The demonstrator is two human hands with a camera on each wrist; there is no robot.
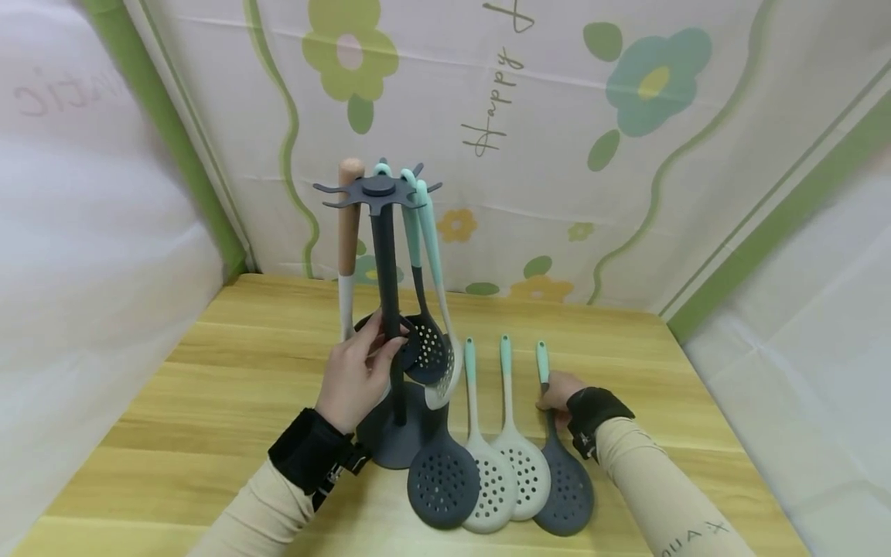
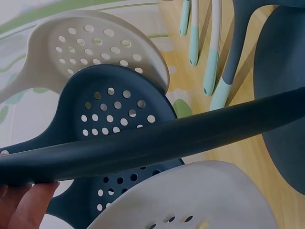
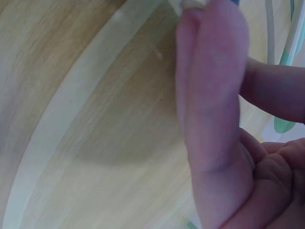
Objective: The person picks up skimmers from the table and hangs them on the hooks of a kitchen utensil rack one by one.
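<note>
A dark utensil rack with a round base stands upright on the table, and my left hand grips its pole partway down. From its hooks hang a dark skimmer and a pale skimmer, both with mint handles, and a wooden-handled utensil whose lower end is mostly hidden. At the right of a row on the table lies a dark grey skimmer; my right hand pinches its handle just below the mint part. In the right wrist view, that hand's fingers hide most of the handle.
Left of that skimmer lie two pale skimmers and another dark skimmer, their heads overlapping and toward me. The wooden table meets a flower-printed curtain at the back, with white cloth walls on both sides.
</note>
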